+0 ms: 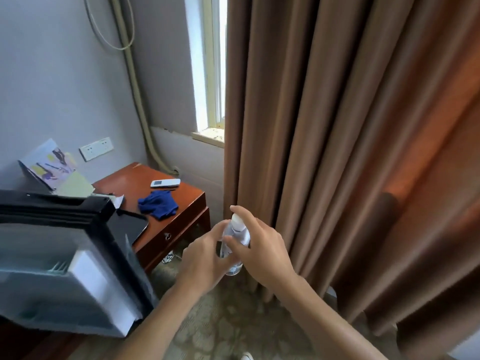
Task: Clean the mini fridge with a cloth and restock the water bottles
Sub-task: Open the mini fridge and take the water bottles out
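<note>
I am seeing both hands meeting in the middle of the view around one water bottle (235, 240). The right hand (262, 252) is gripping the clear bottle from the right side, its fingers curling over the neck and one fingertip lying above the white cap. The left hand (205, 258) is holding the lower part of the bottle from the left, with the fingers wrapping round the body. The bottle is standing nearly upright, tilting a little, in the air above the patterned carpet (220, 326). There is a label on the bottle, but the hands are covering most of it and I cannot read any writing or brand.

At the left, the mini fridge (65, 268) is standing with its door open; the pale door shelf is facing me and is looking blurred. Behind it, the blue cloth (158, 203) is lying crumpled on the brown wooden table (187, 203), well apart from the hands. A white remote control (165, 183) is lying near the far edge of the table, just beyond the cloth. A printed card with coloured figures (49, 162) is leaning at the wall, its text too small to read. A brown curtain (337, 126) is hanging at the right.
</note>
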Demonstrator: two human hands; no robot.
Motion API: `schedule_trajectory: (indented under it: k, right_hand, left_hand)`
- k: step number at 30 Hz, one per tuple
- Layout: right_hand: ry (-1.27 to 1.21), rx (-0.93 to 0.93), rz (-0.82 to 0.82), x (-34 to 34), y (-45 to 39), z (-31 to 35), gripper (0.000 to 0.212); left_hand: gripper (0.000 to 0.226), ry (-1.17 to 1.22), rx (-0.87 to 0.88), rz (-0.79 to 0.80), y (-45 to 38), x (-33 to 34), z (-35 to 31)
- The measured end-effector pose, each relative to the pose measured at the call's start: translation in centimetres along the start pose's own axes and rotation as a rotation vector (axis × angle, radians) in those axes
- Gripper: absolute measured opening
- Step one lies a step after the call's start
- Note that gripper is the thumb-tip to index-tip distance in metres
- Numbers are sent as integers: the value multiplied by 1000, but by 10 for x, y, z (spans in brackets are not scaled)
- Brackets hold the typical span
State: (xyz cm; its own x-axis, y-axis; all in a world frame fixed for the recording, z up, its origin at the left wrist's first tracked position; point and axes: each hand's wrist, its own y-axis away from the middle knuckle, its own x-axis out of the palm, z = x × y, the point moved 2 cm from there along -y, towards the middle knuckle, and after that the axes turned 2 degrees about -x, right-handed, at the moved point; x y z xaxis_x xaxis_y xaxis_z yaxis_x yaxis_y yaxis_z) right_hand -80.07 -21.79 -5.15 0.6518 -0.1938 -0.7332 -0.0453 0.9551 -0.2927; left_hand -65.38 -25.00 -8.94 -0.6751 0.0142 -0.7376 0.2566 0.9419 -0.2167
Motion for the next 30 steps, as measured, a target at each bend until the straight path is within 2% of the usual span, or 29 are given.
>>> schedule_trajectory:
  k: [3,8,11,16,19,22,25,30]
  right_hand:
    - [0,-49,18,12,-50,-24,60]
    - [-42,-114,149,36,-142,-49,66]
    - [-65,-147,180,56,-187,-57,67]
    - [-100,-260,272,98,-241,-45,58]
    - [-144,-291,346,132,-269,-37,61]
    - [-204,-329,452,169,-296,-29,61]
    - [-226,-371,566,205,-330,-20,48]
    - [-273,-443,709,262,-399,-8,49]
  left_hand:
    - [84,-28,-21,-88,-40,10,13]
    - [87,-16,-134,-166,-107,12,34]
    - [76,-64,-227,-194,-137,9,54]
    - [70,-96,-397,-258,-162,-7,97]
    - [69,-93,-501,-301,-171,-13,129]
    - [77,-96,-589,-368,-177,-21,159]
    - [84,-94,-699,-399,-191,-30,190]
    - [80,-249,-862,-455,-213,-45,234]
